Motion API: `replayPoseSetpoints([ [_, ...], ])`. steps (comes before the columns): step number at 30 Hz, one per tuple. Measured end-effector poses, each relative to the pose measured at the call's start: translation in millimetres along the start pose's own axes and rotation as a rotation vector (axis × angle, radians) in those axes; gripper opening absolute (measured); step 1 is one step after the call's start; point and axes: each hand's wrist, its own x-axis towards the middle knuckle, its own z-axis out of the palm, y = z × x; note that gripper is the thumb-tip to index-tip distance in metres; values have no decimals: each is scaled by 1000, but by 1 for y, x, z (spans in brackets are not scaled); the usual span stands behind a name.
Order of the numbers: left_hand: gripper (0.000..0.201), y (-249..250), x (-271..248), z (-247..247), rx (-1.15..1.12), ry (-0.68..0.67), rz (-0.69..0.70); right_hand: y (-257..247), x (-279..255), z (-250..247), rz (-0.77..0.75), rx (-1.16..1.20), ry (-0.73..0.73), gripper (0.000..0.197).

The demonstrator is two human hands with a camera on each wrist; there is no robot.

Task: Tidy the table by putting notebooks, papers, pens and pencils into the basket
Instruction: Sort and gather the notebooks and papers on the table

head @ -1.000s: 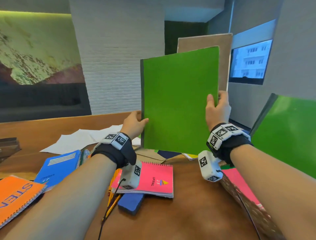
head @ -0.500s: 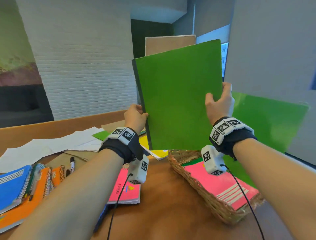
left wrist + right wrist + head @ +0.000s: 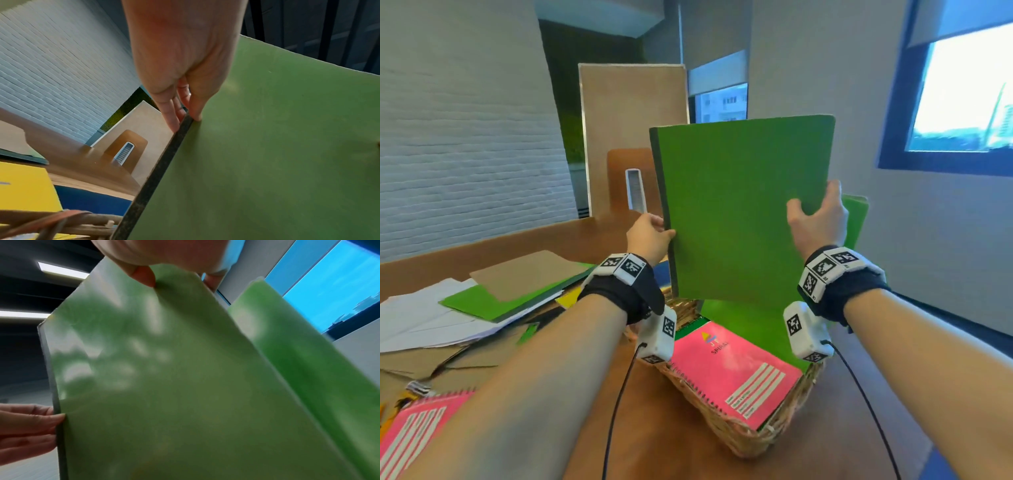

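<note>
Pinching the dark spine edge of a flat green notebook (image 3: 743,209) with the left hand (image 3: 649,236), thumb in front, fingers behind. Gripping its opposite edge with the right hand (image 3: 816,217), thumb pressing the matte cover. Holding it upright, above the oval woven wicker basket (image 3: 739,435). Resting inside already: a glossy pink spiral notebook (image 3: 736,373) lying flat, and a second green notebook (image 3: 854,219) leaning against the far side. Lying on the smooth brown wooden table (image 3: 650,428) to the left: loose white papers (image 3: 421,322), brown card sheets and another pink spiral notebook (image 3: 410,435). Having come lower and further right than half a second ago, now directly over the basket.
</note>
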Motion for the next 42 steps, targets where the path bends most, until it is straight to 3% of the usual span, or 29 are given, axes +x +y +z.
replayPoseSetpoints([
  [10,13,-11,17,57,59,-155,-12,44,25,-30,-38,-83,74,41],
  [16,9,-22,19,81,106,-196,-30,62,31,-36,-190,-205,147,44],
  [20,14,-26,18,92,109,-223,-32,75,34,-39,-150,-185,173,72],
  [24,16,-33,12,98,103,-253,-31,90,30,-39,140,8,-48,109],
  [25,13,-35,11,99,94,-253,-30,93,28,-39,179,48,-105,107],
  [29,17,-37,7,101,87,-282,-17,94,19,-37,154,83,-192,69],
  [34,52,-33,2,106,83,-393,-57,84,23,-32,55,85,-62,41],
  [42,64,-20,3,109,32,-479,-93,69,25,-21,-85,164,53,21],
])
